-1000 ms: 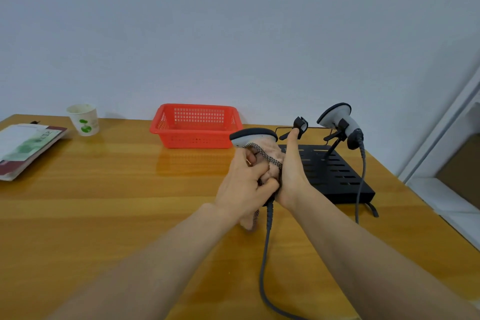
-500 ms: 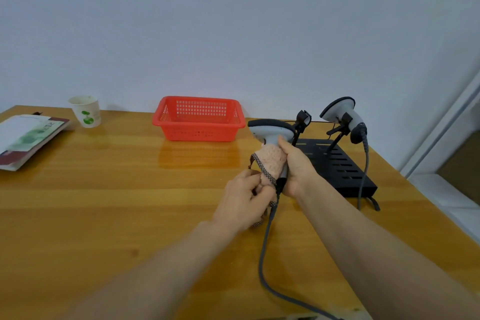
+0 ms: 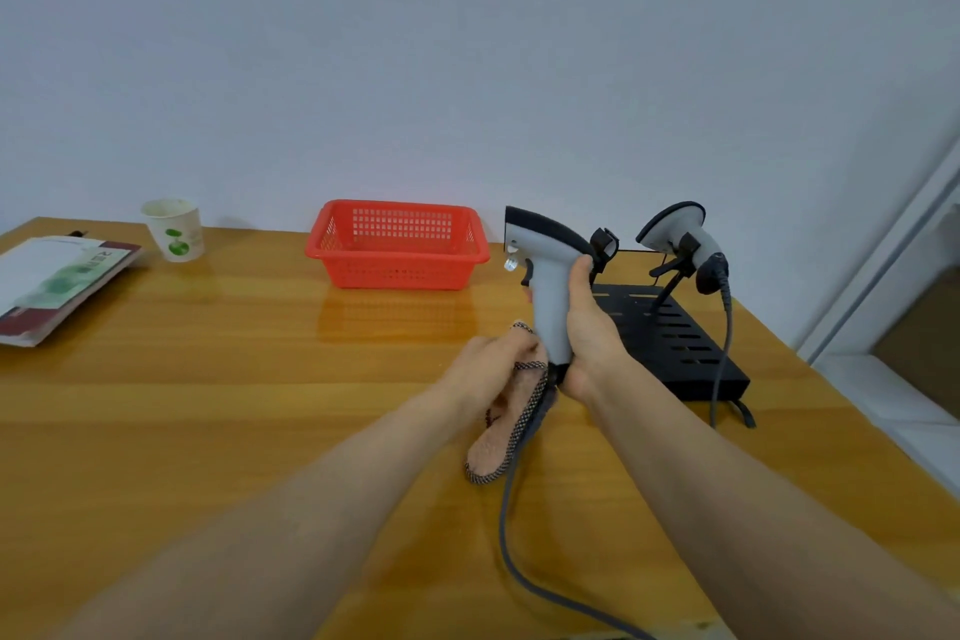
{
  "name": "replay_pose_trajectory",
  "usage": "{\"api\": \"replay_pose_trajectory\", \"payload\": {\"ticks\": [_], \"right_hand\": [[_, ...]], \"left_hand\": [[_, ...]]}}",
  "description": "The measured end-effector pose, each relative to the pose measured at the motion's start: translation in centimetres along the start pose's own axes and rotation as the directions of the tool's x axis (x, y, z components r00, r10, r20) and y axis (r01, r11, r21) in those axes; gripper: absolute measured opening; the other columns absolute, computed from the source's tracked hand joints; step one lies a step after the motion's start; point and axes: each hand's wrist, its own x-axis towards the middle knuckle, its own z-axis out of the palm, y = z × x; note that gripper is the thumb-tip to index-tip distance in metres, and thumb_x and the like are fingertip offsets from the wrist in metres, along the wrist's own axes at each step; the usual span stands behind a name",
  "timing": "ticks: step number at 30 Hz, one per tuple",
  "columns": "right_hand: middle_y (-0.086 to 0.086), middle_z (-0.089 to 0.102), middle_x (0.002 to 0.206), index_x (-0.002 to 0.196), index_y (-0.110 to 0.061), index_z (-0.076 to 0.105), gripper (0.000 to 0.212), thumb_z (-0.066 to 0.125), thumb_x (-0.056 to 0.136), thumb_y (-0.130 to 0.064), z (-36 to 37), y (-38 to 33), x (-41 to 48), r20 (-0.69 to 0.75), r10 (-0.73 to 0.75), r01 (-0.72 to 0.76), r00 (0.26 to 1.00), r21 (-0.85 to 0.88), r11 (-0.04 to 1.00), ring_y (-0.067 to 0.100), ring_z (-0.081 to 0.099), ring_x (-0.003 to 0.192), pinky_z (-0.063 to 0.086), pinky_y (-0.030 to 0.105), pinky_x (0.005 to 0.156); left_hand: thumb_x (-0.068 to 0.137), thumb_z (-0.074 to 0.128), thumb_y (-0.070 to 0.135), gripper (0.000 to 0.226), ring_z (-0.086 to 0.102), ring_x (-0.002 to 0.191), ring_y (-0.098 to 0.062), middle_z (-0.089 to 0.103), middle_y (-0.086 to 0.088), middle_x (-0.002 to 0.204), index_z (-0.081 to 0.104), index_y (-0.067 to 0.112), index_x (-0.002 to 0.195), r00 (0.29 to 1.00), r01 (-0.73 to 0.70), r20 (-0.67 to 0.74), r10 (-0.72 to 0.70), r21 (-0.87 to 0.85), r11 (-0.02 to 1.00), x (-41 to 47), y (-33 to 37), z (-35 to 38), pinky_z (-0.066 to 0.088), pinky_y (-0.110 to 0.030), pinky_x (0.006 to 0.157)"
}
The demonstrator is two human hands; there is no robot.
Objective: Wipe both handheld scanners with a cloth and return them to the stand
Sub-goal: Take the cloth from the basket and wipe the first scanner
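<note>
**1 scanner in hand, 1 on the stand**

A grey scanner [image 3: 548, 286] is held upright above the table [image 3: 208, 379], just left of the stand [image 3: 675, 343]. Its grip is wrapped by the right hand [image 3: 587, 327]: the fingers are curled round the far side and the thumb is laid up the near side. The dark-topped head is pointed left, toward the basket [image 3: 397, 244], and the trigger is seen beneath it. A grey cable [image 3: 511, 525] is led from the butt of the grip down across the table toward the near edge.

The cloth [image 3: 511, 424], pink with a dark woven hem, is gripped by the left hand [image 3: 488, 369], whose fingers are closed on its upper part. The cloth is held just beside the bottom of the grip; whether the 2 are touching cannot be told. Its lower end is hung down toward the table.

The 2nd scanner [image 3: 680, 237] is seated in the right cradle of the black slotted stand, its head raised and tilted, and its own cable is dropped past the stand's right side. The left cradle [image 3: 604, 244] is seen just beside the held scanner's head.

The red basket is set at the back of the table, near the wall. Farther left, a paper cup [image 3: 174, 229] with a green mark is stood, and a booklet [image 3: 57, 281] is laid at the left edge.
</note>
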Motion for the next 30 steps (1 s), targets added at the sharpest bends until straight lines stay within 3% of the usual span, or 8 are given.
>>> {"api": "replay_pose_trajectory", "payload": {"ticks": [3, 5, 9, 13, 16, 18, 25, 30], "right_hand": [[0.010, 0.071, 0.100, 0.106, -0.005, 0.065, 0.094, 0.050, 0.057, -0.082, 0.1, 0.2, 0.3, -0.001, -0.035, 0.035, 0.999, -0.008, 0.999, 0.024, 0.062, 0.062, 0.057, 0.046, 0.078], [0.012, 0.071, 0.103, 0.104, -0.006, 0.067, 0.095, 0.046, 0.056, -0.086, 0.1, 0.5, 0.5, -0.021, -0.067, 0.066, 0.997, -0.080, 0.995, 0.023, 0.061, 0.063, 0.055, 0.046, 0.082], [0.012, 0.066, 0.104, 0.106, -0.009, 0.059, 0.081, 0.043, 0.071, -0.080, 0.3, 0.4, -0.2, -0.033, -0.081, 0.068, 0.996, -0.280, 0.958, 0.026, 0.064, 0.087, 0.054, 0.044, 0.087], [0.006, 0.064, 0.100, 0.111, -0.011, 0.055, 0.055, 0.073, 0.074, -0.046, 0.5, 1.0, -0.7, 0.013, -0.240, 0.227, 0.971, -0.371, 0.900, 0.019, 0.063, 0.091, 0.053, 0.033, 0.076], [0.011, 0.064, 0.101, 0.115, -0.007, 0.053, 0.044, 0.072, 0.081, -0.026, 0.5, 1.6, -0.2, -0.020, -0.240, 0.216, 0.971, -0.365, 0.905, 0.022, 0.063, 0.087, 0.053, 0.036, 0.073], [0.014, 0.065, 0.100, 0.115, -0.005, 0.055, 0.038, 0.070, 0.083, -0.021, 0.3, 1.5, 0.0, -0.019, -0.196, 0.183, 0.980, -0.290, 0.939, 0.024, 0.064, 0.083, 0.054, 0.036, 0.070], [0.007, 0.062, 0.090, 0.110, 0.001, 0.057, 0.024, 0.060, 0.090, -0.012, -0.3, 1.1, -0.8, 0.140, -0.156, 0.169, 0.978, -0.090, 0.981, 0.015, 0.060, 0.081, 0.051, 0.034, 0.080], [0.017, 0.067, 0.099, 0.115, 0.000, 0.056, 0.028, 0.054, 0.094, -0.019, -0.4, 1.5, -1.1, 0.219, -0.111, 0.131, 0.969, -0.080, 0.988, 0.025, 0.068, 0.085, 0.056, 0.034, 0.074]], "left_hand": [[0.088, 0.057, 0.028, 0.031, 0.065, 0.095, -0.034, 0.070, -0.021, 0.100, 0.066, 0.003, 0.103, 0.988, 0.058, 0.145, -0.046, -0.074, 0.996, -0.1, -0.3, -0.4, 0.049, -0.041, 0.091], [0.088, 0.061, 0.022, 0.033, 0.064, 0.102, -0.037, 0.067, -0.023, 0.109, 0.061, -0.001, 0.111, 0.979, 0.056, 0.200, -0.034, -0.105, 0.993, -0.1, -0.7, -0.5, 0.049, -0.046, 0.096], [0.087, 0.064, 0.013, 0.015, 0.063, 0.079, -0.030, 0.066, -0.021, 0.089, 0.062, 0.000, 0.094, 0.993, -0.030, 0.109, 0.044, -0.125, 0.992, -0.2, -1.0, -0.2, 0.053, -0.043, 0.081], [0.088, 0.063, 0.019, 0.024, 0.058, 0.069, -0.025, 0.062, -0.019, 0.076, 0.062, -0.004, 0.079, 0.985, -0.142, -0.084, 0.150, 0.096, 0.985, 0.3, -1.5, 0.5, 0.053, -0.045, 0.072], [0.085, 0.067, 0.021, 0.031, 0.045, 0.053, -0.009, 0.054, 0.002, 0.057, 0.056, 0.015, 0.056, 0.955, -0.162, -0.199, 0.221, 0.272, 0.948, 0.5, -2.1, 0.9, 0.039, -0.014, 0.045], [0.081, 0.072, 0.025, 0.026, 0.045, 0.051, -0.006, 0.055, 0.004, 0.056, 0.062, 0.015, 0.059, 0.945, -0.172, -0.229, 0.235, 0.266, 0.949, 0.7, -2.3, 0.9, 0.033, -0.008, 0.039], [0.086, 0.067, 0.026, 0.033, 0.053, 0.049, -0.016, 0.060, -0.001, 0.051, 0.058, 0.010, 0.058, 0.954, -0.161, -0.255, 0.156, 0.001, 0.987, 0.5, -2.2, 0.2, 0.043, -0.021, 0.048], [0.096, 0.043, 0.040, 0.035, 0.066, 0.092, -0.022, 0.072, -0.008, 0.093, 0.068, 0.017, 0.088, 0.991, -0.044, -0.132, 0.018, -0.199, 0.979, 0.5, -1.2, 1.6, 0.049, -0.037, 0.091]]}}
